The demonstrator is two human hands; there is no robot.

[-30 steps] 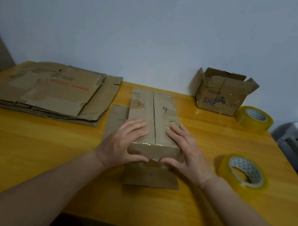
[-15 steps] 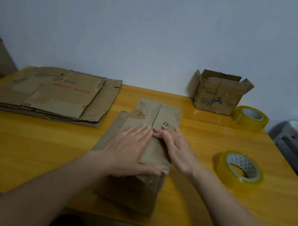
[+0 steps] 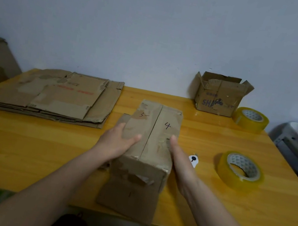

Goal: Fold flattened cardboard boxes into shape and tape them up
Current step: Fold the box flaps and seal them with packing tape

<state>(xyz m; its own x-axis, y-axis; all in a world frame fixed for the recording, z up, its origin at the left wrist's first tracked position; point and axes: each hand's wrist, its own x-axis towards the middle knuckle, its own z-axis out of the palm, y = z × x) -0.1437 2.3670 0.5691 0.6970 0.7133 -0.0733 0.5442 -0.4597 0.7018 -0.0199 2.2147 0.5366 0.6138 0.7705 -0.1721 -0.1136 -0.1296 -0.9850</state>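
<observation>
- Where the wall meets it, the yellow wooden table runs across the whole view; both forearms reach in over its near edge toward the middle.
- Stack of flattened cardboard boxes lies at the far left of the table, well apart from the hands.
- Folded cardboard box stands at the table's centre, top flaps closed along a middle seam, "3" and "4" handwritten either side of the seam. One unfolded flap hangs from its near end out over the table edge; another flap shows at its far left side.
- Open small box, blue print on its front, sits at the far right against the wall.
- Left hand: palm against the box's left wall, thumb laid over the top face, fingers straight along the side. Pressing, not curled round.
- Right hand: held edge-on, flat against the box's right wall, fingers straight and together, pointing away from the person.
- Near tape roll lies flat, right of the right hand, apart from it.
- Far tape roll lies just beside the open small box.
- Small white tag with a black mark rests on the table just beside the right hand.
</observation>
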